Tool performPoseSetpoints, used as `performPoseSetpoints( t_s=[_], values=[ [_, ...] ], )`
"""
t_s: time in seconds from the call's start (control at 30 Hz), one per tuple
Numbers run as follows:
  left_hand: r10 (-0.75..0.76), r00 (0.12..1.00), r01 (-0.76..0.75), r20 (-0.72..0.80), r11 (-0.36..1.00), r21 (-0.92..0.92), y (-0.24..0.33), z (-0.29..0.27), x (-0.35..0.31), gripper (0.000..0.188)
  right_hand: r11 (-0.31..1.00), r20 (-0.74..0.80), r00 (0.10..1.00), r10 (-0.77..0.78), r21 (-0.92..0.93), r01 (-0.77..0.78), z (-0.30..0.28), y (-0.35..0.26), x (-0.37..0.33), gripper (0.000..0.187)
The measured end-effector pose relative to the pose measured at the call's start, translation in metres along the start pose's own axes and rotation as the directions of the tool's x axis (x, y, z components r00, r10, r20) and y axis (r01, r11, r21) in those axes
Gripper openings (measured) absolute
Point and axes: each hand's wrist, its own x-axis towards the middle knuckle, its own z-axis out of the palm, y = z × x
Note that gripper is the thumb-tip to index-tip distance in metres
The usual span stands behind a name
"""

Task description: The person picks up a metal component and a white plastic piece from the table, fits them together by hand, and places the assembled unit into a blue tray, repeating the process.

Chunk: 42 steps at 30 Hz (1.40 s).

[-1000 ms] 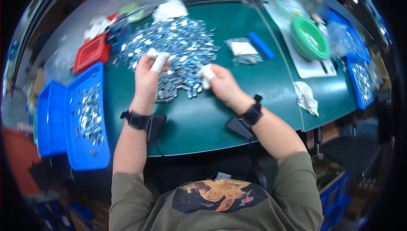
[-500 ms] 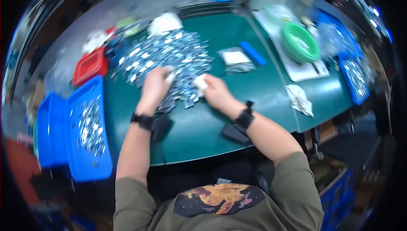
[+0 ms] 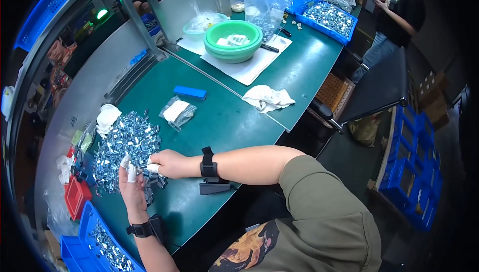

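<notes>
A heap of small shiny metal pieces (image 3: 127, 139) lies on the green table. At its near right edge my two hands meet, white covers on several fingertips. My left hand (image 3: 133, 192) points upward, with its thumb and finger closed at a small metal piece (image 3: 141, 167). From the right, my right hand (image 3: 172, 164) pinches at the same piece with its covered fingertips. The piece is partly hidden by the fingers, so its exact shape is unclear. Both wrists carry black straps with dark blocks.
Beyond the heap lie a clear bag with white contents (image 3: 176, 112) and a blue bar (image 3: 190, 92). Green bowls (image 3: 232, 56), a white cloth (image 3: 268, 99) and blue baskets (image 3: 344, 36) stand farther right. A red tray (image 3: 76, 197) and blue tray (image 3: 90, 212) sit left. A person (image 3: 394, 22) stands far right.
The view has swung to the right. My hands, apart over the heap before, have come together at the fingertips, with a small metal piece between them.
</notes>
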Motion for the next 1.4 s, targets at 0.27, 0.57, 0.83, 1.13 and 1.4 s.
performPoseSetpoints(
  t_s=[0.27,0.57,0.83,1.13,1.4],
  values=[
    [0.001,0.998,-0.011,0.069,0.989,0.147,-0.008,-0.014,0.002,0.014,0.979,-0.012,0.999,-0.029,-0.205,0.027,0.001,0.001,0.002,0.013],
    [0.076,0.976,-0.143,0.205,0.932,0.333,-0.005,-0.023,-0.005,0.011,0.88,0.378,0.887,0.266,0.28,-0.383,-0.004,0.003,0.005,0.021],
    [0.099,0.991,-0.118,0.084,0.961,0.251,-0.004,-0.014,-0.006,0.011,0.99,-0.121,0.983,-0.141,0.005,0.143,0.007,0.006,0.004,0.02],
    [0.24,0.957,-0.286,0.161,0.873,0.395,-0.011,-0.024,-0.007,0.015,0.679,0.487,0.786,0.381,0.431,-0.595,-0.015,-0.015,0.003,0.024],
    [0.211,0.967,-0.247,0.14,0.908,0.339,-0.007,-0.016,-0.011,0.014,0.735,0.459,0.819,0.344,0.411,-0.539,-0.014,-0.009,0.004,0.025]
  ],
)
